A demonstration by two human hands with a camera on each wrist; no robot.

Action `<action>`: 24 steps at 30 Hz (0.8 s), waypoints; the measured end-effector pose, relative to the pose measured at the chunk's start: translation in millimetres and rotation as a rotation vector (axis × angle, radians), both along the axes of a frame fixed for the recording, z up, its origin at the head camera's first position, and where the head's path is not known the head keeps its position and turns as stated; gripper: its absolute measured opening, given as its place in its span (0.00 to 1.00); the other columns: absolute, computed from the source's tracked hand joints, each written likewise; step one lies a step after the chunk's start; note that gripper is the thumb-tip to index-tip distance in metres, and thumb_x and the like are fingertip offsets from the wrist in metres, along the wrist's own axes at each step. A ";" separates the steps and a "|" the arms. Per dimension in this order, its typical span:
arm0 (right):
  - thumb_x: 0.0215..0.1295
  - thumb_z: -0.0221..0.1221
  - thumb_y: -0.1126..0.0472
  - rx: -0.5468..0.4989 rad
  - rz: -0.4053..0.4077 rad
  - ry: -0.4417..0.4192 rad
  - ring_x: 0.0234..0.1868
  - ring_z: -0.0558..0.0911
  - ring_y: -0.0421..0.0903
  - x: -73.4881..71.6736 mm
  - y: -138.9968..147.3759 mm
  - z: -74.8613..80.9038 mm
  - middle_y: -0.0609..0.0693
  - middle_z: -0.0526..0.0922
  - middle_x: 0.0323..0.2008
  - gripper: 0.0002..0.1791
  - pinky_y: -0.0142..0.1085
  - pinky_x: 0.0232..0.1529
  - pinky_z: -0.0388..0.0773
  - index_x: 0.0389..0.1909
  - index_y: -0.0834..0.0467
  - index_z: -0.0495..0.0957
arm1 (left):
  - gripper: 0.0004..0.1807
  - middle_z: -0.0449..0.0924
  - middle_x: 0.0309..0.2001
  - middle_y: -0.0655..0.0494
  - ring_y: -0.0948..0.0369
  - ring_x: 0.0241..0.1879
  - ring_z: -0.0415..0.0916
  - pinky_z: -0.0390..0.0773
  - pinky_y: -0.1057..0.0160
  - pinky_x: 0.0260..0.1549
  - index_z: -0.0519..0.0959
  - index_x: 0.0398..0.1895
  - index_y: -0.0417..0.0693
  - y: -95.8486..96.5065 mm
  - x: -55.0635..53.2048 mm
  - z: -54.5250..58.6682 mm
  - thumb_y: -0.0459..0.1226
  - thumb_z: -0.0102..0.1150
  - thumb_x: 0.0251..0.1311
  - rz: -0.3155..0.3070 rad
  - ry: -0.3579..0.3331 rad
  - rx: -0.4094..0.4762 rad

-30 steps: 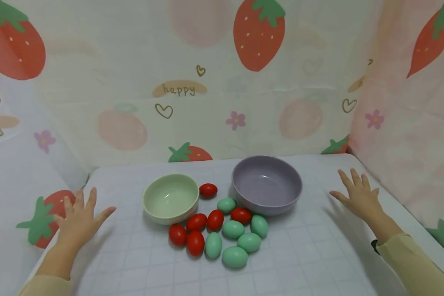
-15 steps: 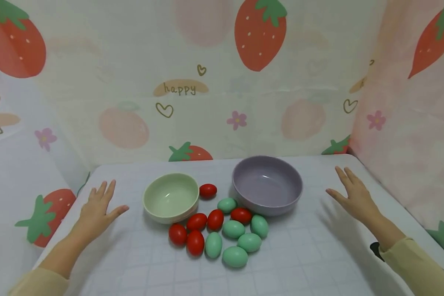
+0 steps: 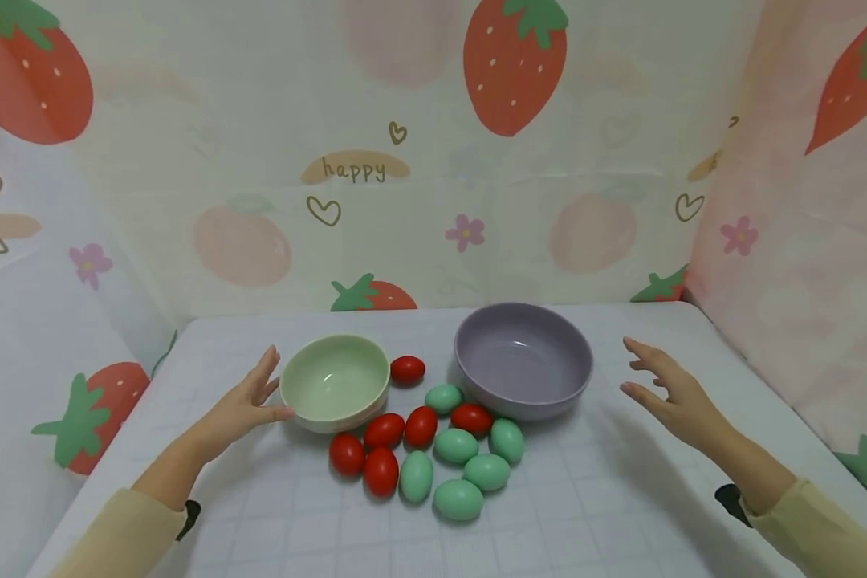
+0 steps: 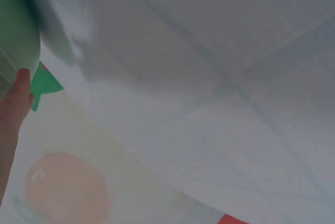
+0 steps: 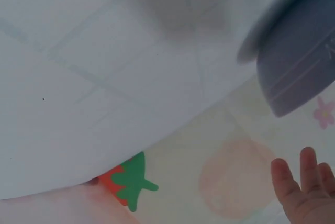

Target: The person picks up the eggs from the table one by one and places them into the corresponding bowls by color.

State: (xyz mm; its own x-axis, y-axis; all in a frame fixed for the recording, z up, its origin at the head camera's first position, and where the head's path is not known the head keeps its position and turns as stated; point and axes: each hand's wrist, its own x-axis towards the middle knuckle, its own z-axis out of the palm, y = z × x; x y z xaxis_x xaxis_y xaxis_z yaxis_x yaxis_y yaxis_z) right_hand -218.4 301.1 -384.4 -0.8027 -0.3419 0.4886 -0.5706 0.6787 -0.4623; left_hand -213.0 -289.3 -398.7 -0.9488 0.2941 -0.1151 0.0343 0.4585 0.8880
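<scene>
My left hand point(image 3: 240, 411) is at the left side of a light green bowl point(image 3: 335, 381), its thumb and fingers spread right at the rim. In the left wrist view a fingertip point(image 4: 22, 80) overlaps the green bowl's wall point(image 4: 18, 35). To the right of a larger purple bowl point(image 3: 523, 361), my right hand point(image 3: 682, 401) hovers with fingers loosely bent and nothing between them. The right wrist view shows its fingers point(image 5: 309, 174) apart from the purple bowl point(image 5: 298, 51). Several red eggs point(image 3: 381, 472) and several mint green eggs point(image 3: 458, 499) lie in front of and between the bowls.
The table point(image 3: 274, 514) wears a white checked cloth. Behind it hangs a strawberry-printed curtain point(image 3: 405, 241), with more of the same cloth along the left and right sides. One red egg point(image 3: 408, 370) lies between the two bowls, towards the back.
My left hand has moved right, from the table's left edge to the green bowl. The right hand has come slightly left towards the purple bowl, its fingers bending. Bowls and eggs stay put.
</scene>
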 end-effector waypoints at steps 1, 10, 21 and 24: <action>0.63 0.65 0.70 -0.017 0.023 0.021 0.53 0.74 0.26 0.3 -1.7 -0.5 0.51 0.78 0.59 0.37 0.33 0.51 0.76 0.73 0.60 0.65 | 0.61 0.24 0.80 0.40 0.33 0.77 0.36 0.48 0.32 0.70 0.23 0.79 0.47 -0.3 -2.0 -0.4 0.38 0.65 0.65 0.003 -0.015 0.023; 0.49 0.69 0.80 -0.091 0.350 0.040 0.45 0.81 0.32 5.2 -16.6 -9.3 0.31 0.80 0.46 0.46 0.20 0.48 0.76 0.72 0.54 0.69 | 0.58 0.19 0.79 0.43 0.33 0.76 0.25 0.38 0.36 0.73 0.20 0.78 0.45 1.8 -9.9 -9.2 0.26 0.58 0.66 0.031 -0.093 0.245; 0.59 0.67 0.70 0.016 0.578 -0.261 0.51 0.82 0.36 3.3 -36.1 -16.6 0.33 0.79 0.57 0.42 0.38 0.43 0.81 0.74 0.45 0.66 | 0.54 0.22 0.79 0.40 0.37 0.77 0.26 0.37 0.38 0.74 0.25 0.79 0.41 7.1 -10.4 -12.1 0.25 0.56 0.67 0.061 -0.079 0.236; 0.63 0.66 0.67 0.041 0.579 -0.355 0.53 0.82 0.38 0.6 -42.8 -17.0 0.48 0.81 0.59 0.40 0.40 0.45 0.81 0.75 0.44 0.65 | 0.53 0.22 0.79 0.40 0.38 0.78 0.26 0.37 0.39 0.74 0.26 0.79 0.39 7.5 -11.0 -11.9 0.25 0.56 0.67 0.055 -0.078 0.232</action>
State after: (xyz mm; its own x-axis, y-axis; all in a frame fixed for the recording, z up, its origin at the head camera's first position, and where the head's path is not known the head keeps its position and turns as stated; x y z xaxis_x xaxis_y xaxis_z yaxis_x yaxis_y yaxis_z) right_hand -217.8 258.3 -401.4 -0.5938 -0.7776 0.2069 -0.6658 0.3304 -0.6690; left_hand -224.0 -281.8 -410.6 -0.9551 0.2690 -0.1242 -0.0580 0.2414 0.9687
